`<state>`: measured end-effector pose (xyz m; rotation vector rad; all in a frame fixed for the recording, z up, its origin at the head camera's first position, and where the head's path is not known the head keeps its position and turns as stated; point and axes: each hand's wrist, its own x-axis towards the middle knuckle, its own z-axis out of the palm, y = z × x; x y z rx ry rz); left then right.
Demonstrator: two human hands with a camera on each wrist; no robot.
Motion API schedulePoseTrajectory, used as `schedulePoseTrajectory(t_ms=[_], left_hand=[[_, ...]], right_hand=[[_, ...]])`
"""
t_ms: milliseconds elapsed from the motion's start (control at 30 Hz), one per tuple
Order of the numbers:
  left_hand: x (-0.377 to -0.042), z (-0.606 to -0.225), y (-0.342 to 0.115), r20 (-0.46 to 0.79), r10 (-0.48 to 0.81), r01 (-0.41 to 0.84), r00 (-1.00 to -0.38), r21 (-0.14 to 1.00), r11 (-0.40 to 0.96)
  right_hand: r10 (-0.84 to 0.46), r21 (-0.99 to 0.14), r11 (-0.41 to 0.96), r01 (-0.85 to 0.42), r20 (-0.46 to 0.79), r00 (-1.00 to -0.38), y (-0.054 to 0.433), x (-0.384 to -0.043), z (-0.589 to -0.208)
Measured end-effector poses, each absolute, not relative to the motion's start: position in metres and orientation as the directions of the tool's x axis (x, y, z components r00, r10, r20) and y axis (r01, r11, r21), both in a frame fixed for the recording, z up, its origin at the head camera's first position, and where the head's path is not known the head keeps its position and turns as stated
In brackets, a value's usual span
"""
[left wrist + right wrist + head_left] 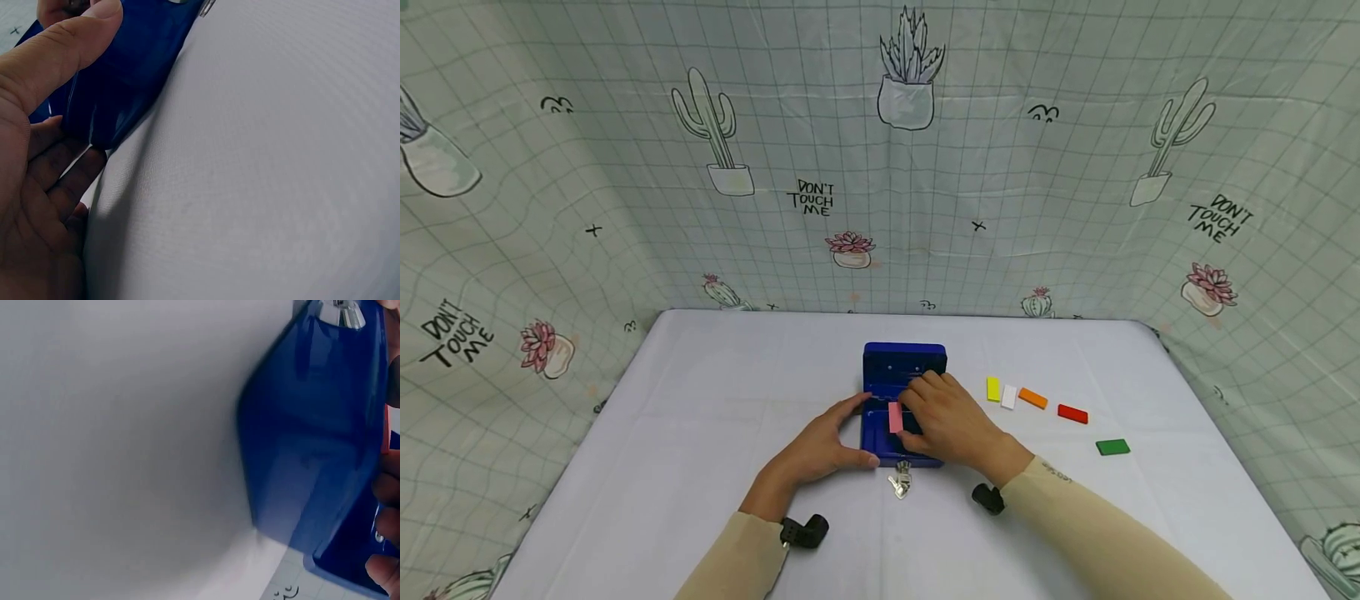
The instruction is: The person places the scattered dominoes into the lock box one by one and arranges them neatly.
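A blue metal cash box [880,446] stands with its lid [904,354] raised at the back. My left hand [816,446] holds the box's left side, thumb at the front corner and fingers along the wall; in the left wrist view the thumb [69,53] lies over the rim. Over the box's inside, my right hand [951,421] pinches a flat pink block [895,417] between thumb and fingers. A thin reddish edge of this block [385,428] shows between the fingers in the right wrist view. The right hand hides much of the box's right half.
Keys [900,483] hang from the lock at the box's front. To the right lie yellow [993,389], white [1008,397], orange [1033,398], red [1072,413] and green [1112,447] blocks on the white-covered table [700,400]. A patterned curtain [775,125] rises behind.
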<state>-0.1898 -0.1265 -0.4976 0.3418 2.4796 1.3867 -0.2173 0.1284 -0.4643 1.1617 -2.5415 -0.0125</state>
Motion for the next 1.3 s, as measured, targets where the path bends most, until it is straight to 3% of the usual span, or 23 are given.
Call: schedulePoseTrajectory(t_ms=[1300], left_hand=[[-0.190, -0.498, -0.128, -0.105, 0.359, 0.097, -0.927, 0.860, 0.501]], right_hand=[[-0.758, 0.133, 0.648, -0.750, 0.208, -0.618, 0.098, -0.219, -0.473]])
